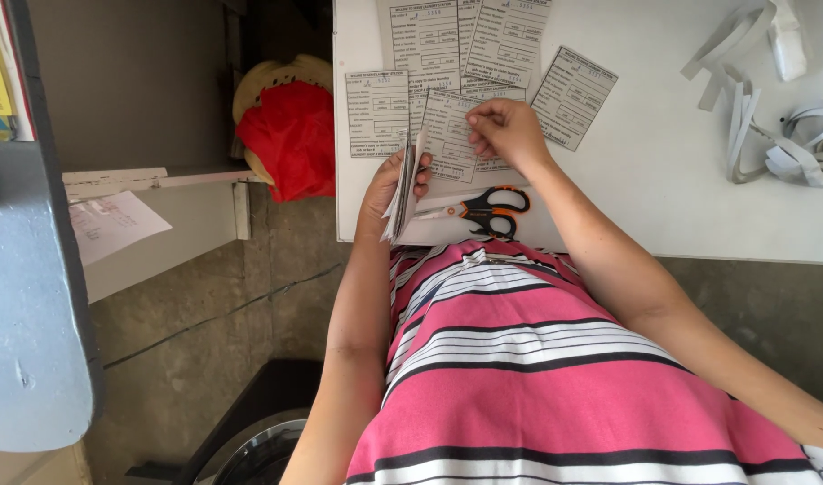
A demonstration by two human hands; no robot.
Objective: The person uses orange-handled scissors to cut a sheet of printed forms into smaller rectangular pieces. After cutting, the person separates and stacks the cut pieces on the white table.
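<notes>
Our left hand (395, 184) is closed around a stack of cut paper slips (402, 193), held on edge just over the near side of the white worktop (663, 180). Our right hand (508, 133) has its fingers pinched on one printed slip (447, 135) that lies flat on the worktop, right next to the stack. We see the big worktop first. On it are more printed slips (465, 45) spread out past our hands. Curly white paper strips (771, 135) sit far off to the right side. Scissors with orange and black handles (483, 208) lie near our body, between our two arms. Off the worktop, to the left, a red bag (290, 139) sits in a tan basket (268, 76).
</notes>
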